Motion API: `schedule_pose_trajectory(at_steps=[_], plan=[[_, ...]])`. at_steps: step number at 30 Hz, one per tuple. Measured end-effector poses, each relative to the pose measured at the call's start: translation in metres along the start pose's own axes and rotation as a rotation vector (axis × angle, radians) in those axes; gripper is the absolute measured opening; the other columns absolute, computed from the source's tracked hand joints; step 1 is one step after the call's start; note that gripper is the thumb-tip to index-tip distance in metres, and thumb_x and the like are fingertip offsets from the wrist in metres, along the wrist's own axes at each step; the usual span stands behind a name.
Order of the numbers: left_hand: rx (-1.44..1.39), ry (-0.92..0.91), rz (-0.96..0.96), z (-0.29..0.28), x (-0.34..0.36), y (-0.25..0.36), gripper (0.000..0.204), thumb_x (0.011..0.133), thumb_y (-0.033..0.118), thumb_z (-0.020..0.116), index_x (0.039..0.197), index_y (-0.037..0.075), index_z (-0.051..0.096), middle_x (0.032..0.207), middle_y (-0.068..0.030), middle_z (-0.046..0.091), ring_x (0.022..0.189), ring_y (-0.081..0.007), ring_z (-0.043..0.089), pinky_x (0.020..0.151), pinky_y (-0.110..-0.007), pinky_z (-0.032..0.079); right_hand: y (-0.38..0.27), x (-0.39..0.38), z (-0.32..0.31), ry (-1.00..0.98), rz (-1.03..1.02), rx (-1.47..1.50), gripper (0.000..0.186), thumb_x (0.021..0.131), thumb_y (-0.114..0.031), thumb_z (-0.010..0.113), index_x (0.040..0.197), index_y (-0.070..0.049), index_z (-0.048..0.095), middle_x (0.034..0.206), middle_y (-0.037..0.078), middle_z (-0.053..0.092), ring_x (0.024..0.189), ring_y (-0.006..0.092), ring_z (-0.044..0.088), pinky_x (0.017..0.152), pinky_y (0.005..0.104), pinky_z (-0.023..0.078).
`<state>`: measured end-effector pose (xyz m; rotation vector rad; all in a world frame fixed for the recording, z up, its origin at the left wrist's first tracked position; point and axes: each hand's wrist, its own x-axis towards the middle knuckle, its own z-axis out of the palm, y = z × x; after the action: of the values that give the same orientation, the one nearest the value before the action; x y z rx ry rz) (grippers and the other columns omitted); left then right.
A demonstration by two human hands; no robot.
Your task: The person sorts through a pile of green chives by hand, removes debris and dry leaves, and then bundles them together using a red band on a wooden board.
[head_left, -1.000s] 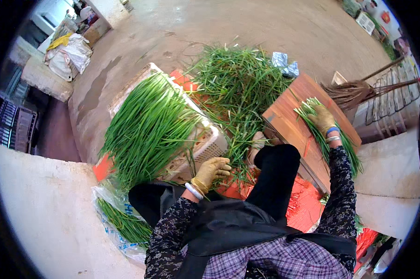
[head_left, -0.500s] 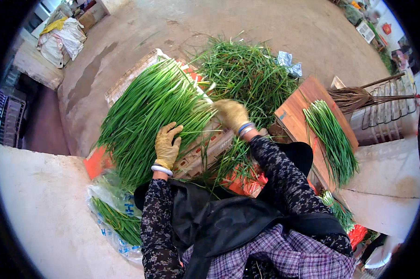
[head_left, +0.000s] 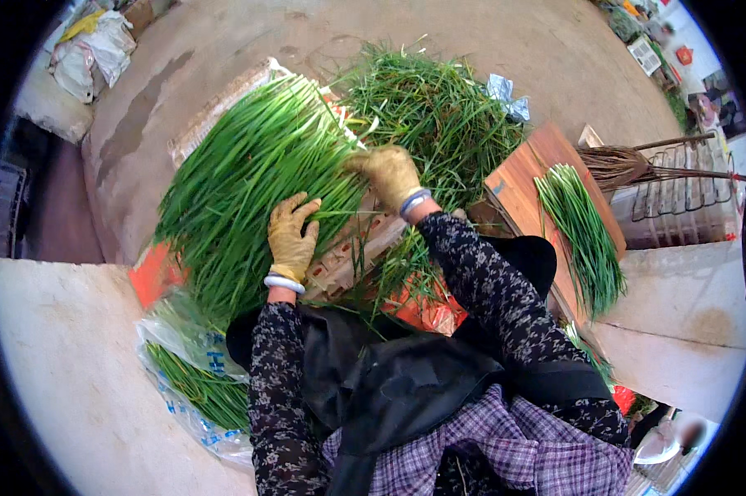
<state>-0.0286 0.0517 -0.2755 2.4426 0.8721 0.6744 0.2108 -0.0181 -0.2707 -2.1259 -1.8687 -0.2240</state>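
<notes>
A thick heap of green chives (head_left: 249,178) with pale stem ends lies across a worn, light-coloured crate (head_left: 340,269). My left hand (head_left: 292,237), in a tan glove, rests on the near edge of the heap, fingers apart and touching the leaves. At the heap's right side, my gloved right hand (head_left: 394,175) has its fingers drawn together on the chives by the stem ends; the fingertips are partly hidden among the stalks. A neat bunch of chives (head_left: 584,236) lies on a wooden board (head_left: 517,178) to the right.
Beyond my right hand sits a loose pile of green trimmings (head_left: 435,124). A clear plastic bag (head_left: 171,326) with more chives is at lower left. A twig broom (head_left: 617,168) leans behind the board. Low pale walls (head_left: 76,347) flank me.
My right hand has moved left, from beside the stem ends onto them. My left hand stays at the heap's near edge. The whole view has shifted slightly.
</notes>
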Motion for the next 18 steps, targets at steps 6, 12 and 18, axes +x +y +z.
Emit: schedule_pose_trajectory(at_steps=[6, 12, 18], plan=[[-0.012, 0.063, 0.025, 0.006, -0.001, -0.011, 0.036, 0.073, 0.008, 0.071, 0.108, 0.018, 0.069, 0.123, -0.0047, 0.06, 0.115, -0.0292, 0.052, 0.101, -0.042, 0.041, 0.051, -0.085, -0.004, -0.297, 0.507, 0.05, 0.021, 0.086, -0.025, 0.058, 0.094, -0.01, 0.071, 0.097, 0.013, 0.07, 0.084, 0.032, 0.068, 0.071, 0.0404, 0.055], [0.019, 0.031, 0.026, 0.005, 0.0, -0.009, 0.032, 0.076, 0.009, 0.07, 0.107, 0.016, 0.069, 0.126, -0.0054, 0.06, 0.117, -0.0291, 0.052, 0.102, -0.041, 0.041, -0.073, -0.16, 0.01, -0.869, 0.413, 1.164, 0.045, 0.09, -0.036, 0.064, 0.116, 0.0, 0.062, 0.086, 0.007, 0.068, 0.064, 0.0147, 0.062, 0.055, 0.0267, 0.05], [0.028, 0.158, 0.072, -0.025, -0.018, 0.021, 0.03, 0.079, 0.006, 0.068, 0.108, 0.012, 0.068, 0.123, -0.009, 0.061, 0.117, -0.0302, 0.053, 0.102, -0.04, 0.042, -0.096, -0.143, -0.033, -0.793, 0.632, 1.471, 0.03, 0.094, -0.031, 0.06, 0.105, -0.005, 0.069, 0.089, 0.004, 0.07, 0.065, 0.0119, 0.061, 0.054, 0.0281, 0.049]])
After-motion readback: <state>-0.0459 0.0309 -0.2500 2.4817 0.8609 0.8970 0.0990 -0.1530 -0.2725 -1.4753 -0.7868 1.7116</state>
